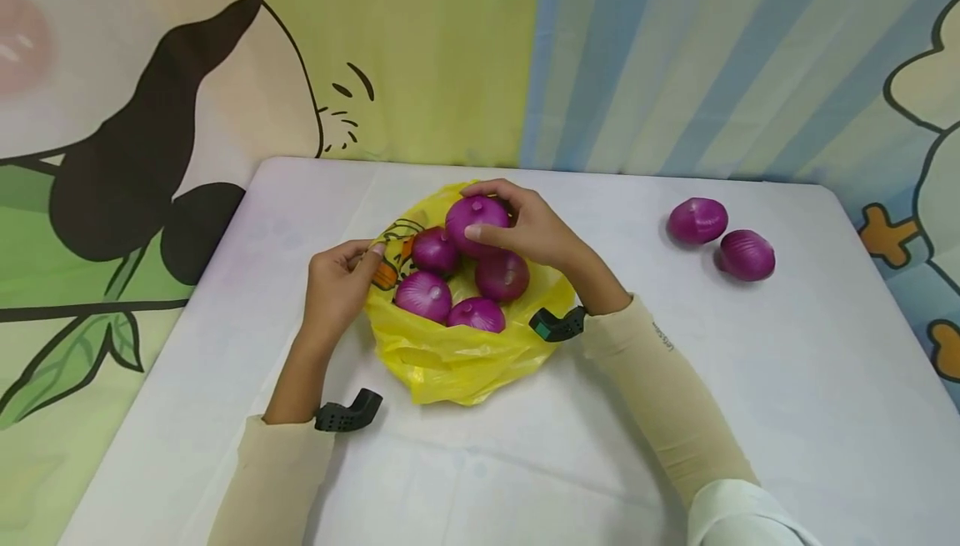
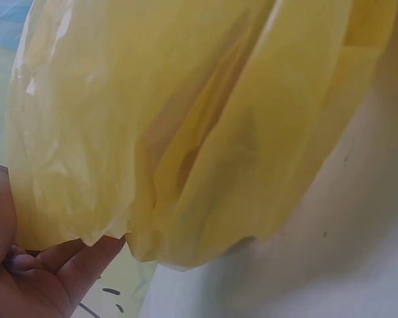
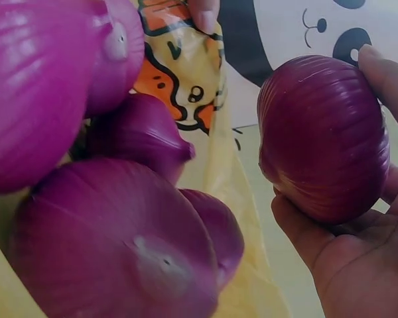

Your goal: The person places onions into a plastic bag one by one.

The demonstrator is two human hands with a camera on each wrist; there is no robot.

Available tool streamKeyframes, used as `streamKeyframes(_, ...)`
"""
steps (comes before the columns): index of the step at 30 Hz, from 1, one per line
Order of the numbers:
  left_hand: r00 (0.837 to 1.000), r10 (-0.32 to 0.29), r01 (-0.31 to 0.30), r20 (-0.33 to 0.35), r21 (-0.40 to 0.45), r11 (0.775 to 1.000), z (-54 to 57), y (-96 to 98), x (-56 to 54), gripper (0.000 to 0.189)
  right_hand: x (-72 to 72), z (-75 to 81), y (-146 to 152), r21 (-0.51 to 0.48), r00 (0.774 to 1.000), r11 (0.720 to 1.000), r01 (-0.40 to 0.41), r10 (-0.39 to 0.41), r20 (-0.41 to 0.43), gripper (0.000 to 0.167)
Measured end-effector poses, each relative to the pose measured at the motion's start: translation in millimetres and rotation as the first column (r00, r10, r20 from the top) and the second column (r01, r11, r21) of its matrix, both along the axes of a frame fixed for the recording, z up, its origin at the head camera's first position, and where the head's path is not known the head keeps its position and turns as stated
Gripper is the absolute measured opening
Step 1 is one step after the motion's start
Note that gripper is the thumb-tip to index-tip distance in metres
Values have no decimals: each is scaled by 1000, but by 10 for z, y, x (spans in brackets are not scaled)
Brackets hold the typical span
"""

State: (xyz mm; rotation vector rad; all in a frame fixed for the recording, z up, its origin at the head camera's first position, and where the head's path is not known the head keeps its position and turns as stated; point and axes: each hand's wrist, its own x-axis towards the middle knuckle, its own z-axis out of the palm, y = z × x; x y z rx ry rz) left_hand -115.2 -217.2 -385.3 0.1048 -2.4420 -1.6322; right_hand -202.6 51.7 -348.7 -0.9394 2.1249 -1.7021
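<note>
My right hand (image 1: 528, 227) grips a purple onion (image 1: 474, 217) over the open mouth of a yellow plastic bag (image 1: 465, 371). Up close in the right wrist view, thumb and fingers curl round that onion (image 3: 322, 139). Several more purple onions lie in the bag, among them one at the front left (image 1: 423, 296) and a darker one (image 1: 502, 276) beneath the held one. With thumb and fingers, my left hand (image 1: 337, 279) pinches the bag's left rim, beside a printed orange cartoon. In the left wrist view the bag's yellow side (image 2: 186, 132) hides the onions.
Two more purple onions, one (image 1: 697, 221) behind the other (image 1: 746, 255), lie on the right part of the white table (image 1: 750, 396). A printed cartoon curtain (image 1: 420, 54) hangs behind the table's back edge.
</note>
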Motion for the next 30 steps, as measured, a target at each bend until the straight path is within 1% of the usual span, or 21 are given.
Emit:
streamKeyframes(3, 1000, -1, 1, -3, 0, 1000, 2, 7, -2, 39, 16, -24, -43, 33, 1000, 999, -14, 14, -7, 49)
streamKeyframes(8, 1000, 0, 0, -5, 3, 1000, 6, 13, -3, 39, 38, -86, -109, 127, 999, 992, -23, 28, -39, 55)
streamKeyframes(9, 1000, -1, 1, -6, 0, 1000, 7, 14, -3, 39, 40, -100, -117, 127, 999, 991, -31, 36, -40, 56)
streamKeyframes(10, 1000, -1, 1, -6, -3, 1000, 7, 15, -4, 40, 41, -112, -122, 116, 998, 992, -44, 48, -32, 56)
streamKeyframes(13, 1000, 2, -2, 0, -8, 1000, 4, 12, -7, 40, 47, -131, -132, 43, 996, 995, -91, 92, -6, 55)
streamKeyframes(16, 1000, 9, -9, 11, -13, 1000, -4, 3, -13, 40, 47, -135, -134, -21, 993, 993, -118, 118, -1, 53)
streamKeyframes(19, 1000, 10, -10, 21, -15, 1000, -11, 1, -15, 41, 48, -132, -130, -31, 994, 993, -110, 110, -18, 52)
streamKeyframes(22, 1000, 9, -9, 21, -17, 1000, -15, 0, -15, 41, 53, -134, -122, -36, 995, 995, -96, 95, -15, 51)
streamKeyframes(30, 1000, 11, -11, 1, -8, 1000, -7, 4, -14, 38, 83, -73, -74, -31, 997, 997, -77, 77, -11, 50)
